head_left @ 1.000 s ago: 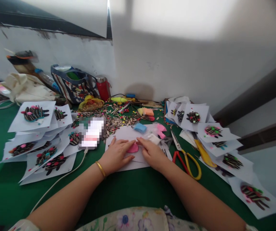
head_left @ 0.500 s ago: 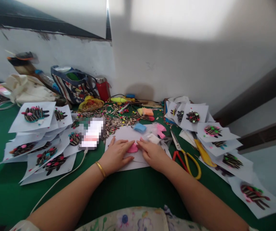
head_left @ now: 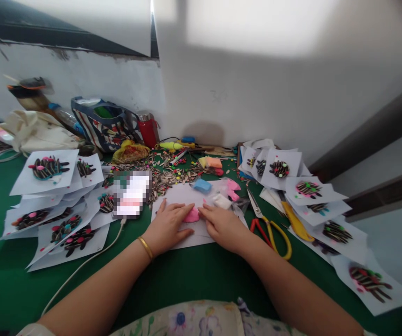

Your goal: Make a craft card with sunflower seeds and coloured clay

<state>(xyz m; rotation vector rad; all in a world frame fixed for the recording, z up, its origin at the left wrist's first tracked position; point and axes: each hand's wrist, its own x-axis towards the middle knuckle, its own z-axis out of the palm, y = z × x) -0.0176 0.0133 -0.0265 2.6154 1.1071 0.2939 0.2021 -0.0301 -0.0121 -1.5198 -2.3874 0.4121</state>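
A flattened piece of pink modelling clay [head_left: 191, 214] lies on a sheet of white paper [head_left: 183, 190] in front of me. My left hand [head_left: 169, 224] rests on the paper with its fingers spread, the fingertips touching the clay's left side. From the right, my right hand [head_left: 223, 226] reaches in with its fingers stretched, index fingertip at the clay's right edge and thumb apart below. A small pink bit shows just above the right fingertips. Beyond the hands on the sheet are a blue clay block [head_left: 201, 185] and a white clay packet [head_left: 222, 201].
Red-and-yellow-handled scissors [head_left: 272, 233] and a yellow cutter [head_left: 297, 224] lie to the right. Cards with seed figures [head_left: 337, 232] flank both sides. A blurred-out phone [head_left: 132, 193] with a cable is at left. Loose seeds [head_left: 169, 179], a striped bag [head_left: 104, 123] and a red flask [head_left: 147, 130] stand behind.
The whole view has shifted slightly. My hands stay at the pink clay in nearly the same pose.
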